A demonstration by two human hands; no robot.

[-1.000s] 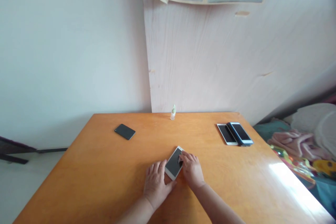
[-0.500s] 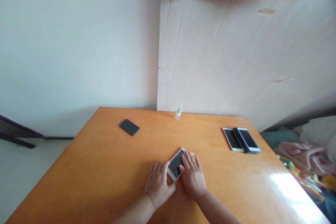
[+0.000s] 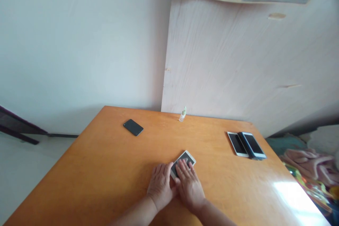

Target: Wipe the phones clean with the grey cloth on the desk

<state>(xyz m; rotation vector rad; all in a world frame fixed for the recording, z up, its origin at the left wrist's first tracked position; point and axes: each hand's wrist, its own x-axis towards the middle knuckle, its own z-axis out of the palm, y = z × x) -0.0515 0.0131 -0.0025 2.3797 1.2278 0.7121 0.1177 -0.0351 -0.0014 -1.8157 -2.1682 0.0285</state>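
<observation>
The white phone (image 3: 183,156) lies screen up on the worktop (image 3: 119,169), in its near half and well short of the far edge. It sits ahead and to the right of the left hand (image 3: 160,185), and directly under the fingers of the right hand (image 3: 190,189), which covers more of it. The right grip is unclosed, fingers laid flat across the screen. The left grip's forefinger meets the phone's left edge; with its thumb overlapped, I cannot tell whether it is clamped. The phone's long axis runs slantwise, its far end aimed toward the worktop's far-right corner, crossing the right fingers' far-left slant.
</observation>
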